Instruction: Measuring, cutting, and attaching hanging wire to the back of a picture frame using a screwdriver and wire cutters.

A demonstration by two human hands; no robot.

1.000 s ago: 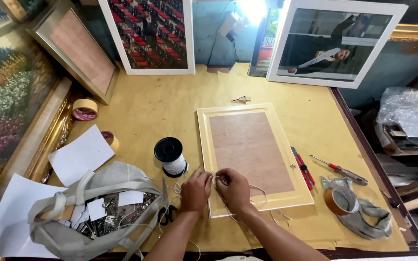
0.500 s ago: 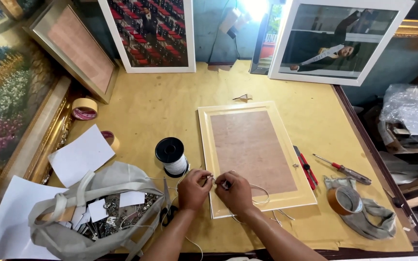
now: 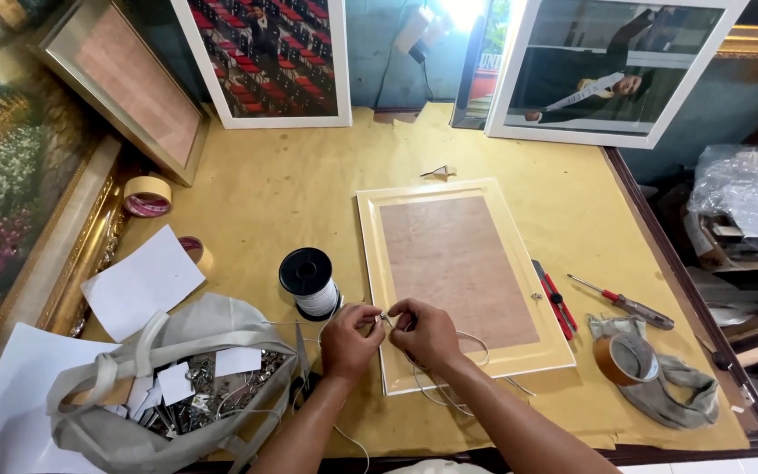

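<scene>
On the right of the tabletop we found a red-handled screwdriver, with a red utility knife just left of it. Near those lay a roll of brown tape resting on a grey cloth. At the near left sat an open grey bag holding small metal parts and white slips, beside white paper sheets. Further left we saw two more tape rolls. Framed pictures leaned at the far edge, a gilt-framed painting stood along the left, and crumpled plastic wrap lay off to the right.
</scene>
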